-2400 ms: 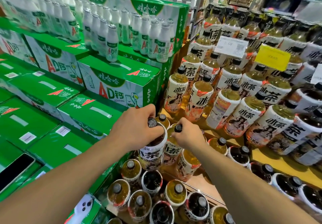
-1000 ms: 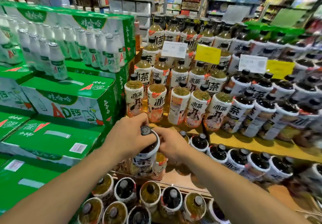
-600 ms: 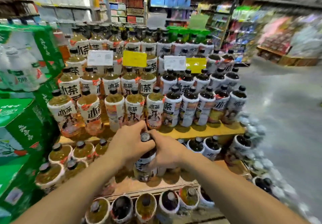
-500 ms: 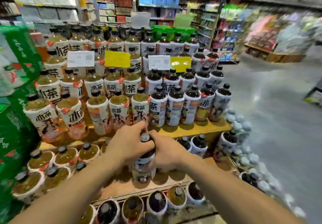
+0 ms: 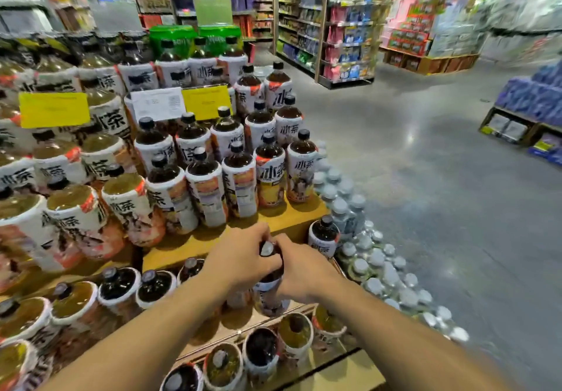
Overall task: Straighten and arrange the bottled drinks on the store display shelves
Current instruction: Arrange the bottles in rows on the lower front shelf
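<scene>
Store interior: a grey polished floor (image 5: 425, 192) is running off to the right, and a stepped wooden shelf (image 5: 182, 246) is filling the left half.

At far left, amber bottles (image 5: 71, 208) in white wrap labels are standing in tiers, blurred. A yellow card (image 5: 54, 109) is hanging in front of them, with a white card (image 5: 158, 103) further right. Below the white card, dark bottles (image 5: 237, 177) with black caps and the same white labels are standing upright in close rows on the yellow board.

Low in the middle, the left hand (image 5: 240, 261) is grasping the neck and shoulder of one bottle (image 5: 269, 291), its fingers curling round from the left. This bottle is standing upright over the middle tier near the front edge, with its round cap showing between the two hands. Whether its base is resting on the board cannot be told. It is round, dark and glossy.

The right hand (image 5: 299, 272) is gripping the same bottle from the right, its fingers closing on the shoulder and touching the left hand. Just beside it, an end bottle (image 5: 324, 238) is standing alone. Past the shelf end, clear water bottles (image 5: 377, 272) with pale caps are sitting packed together, blurred.
</scene>
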A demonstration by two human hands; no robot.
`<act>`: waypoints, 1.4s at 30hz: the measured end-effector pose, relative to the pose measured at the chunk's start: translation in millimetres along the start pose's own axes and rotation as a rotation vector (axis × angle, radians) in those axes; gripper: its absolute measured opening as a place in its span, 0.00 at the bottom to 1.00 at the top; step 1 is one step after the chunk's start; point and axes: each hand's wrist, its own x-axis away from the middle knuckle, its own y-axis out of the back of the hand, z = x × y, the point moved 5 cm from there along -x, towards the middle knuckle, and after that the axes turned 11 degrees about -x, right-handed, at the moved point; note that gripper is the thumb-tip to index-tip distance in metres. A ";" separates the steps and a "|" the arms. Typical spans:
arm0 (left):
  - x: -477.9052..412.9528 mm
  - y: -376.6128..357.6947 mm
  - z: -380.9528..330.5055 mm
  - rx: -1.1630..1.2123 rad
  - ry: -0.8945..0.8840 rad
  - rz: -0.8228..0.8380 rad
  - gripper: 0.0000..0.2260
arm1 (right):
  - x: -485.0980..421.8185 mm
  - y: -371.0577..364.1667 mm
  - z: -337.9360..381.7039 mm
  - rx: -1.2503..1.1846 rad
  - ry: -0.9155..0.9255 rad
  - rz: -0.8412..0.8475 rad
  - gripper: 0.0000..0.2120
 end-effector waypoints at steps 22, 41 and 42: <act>-114.8 -114.3 -33.9 -0.138 0.039 0.206 0.11 | -67.9 -18.3 -136.8 -0.165 -0.310 -0.149 0.42; -126.6 -143.2 -31.3 -0.147 0.050 0.231 0.12 | -71.6 -16.8 -147.8 -0.092 -0.259 -0.125 0.37; -127.8 -142.6 -31.3 -0.147 0.062 0.235 0.11 | -72.1 -16.0 -146.9 -0.084 -0.255 -0.132 0.35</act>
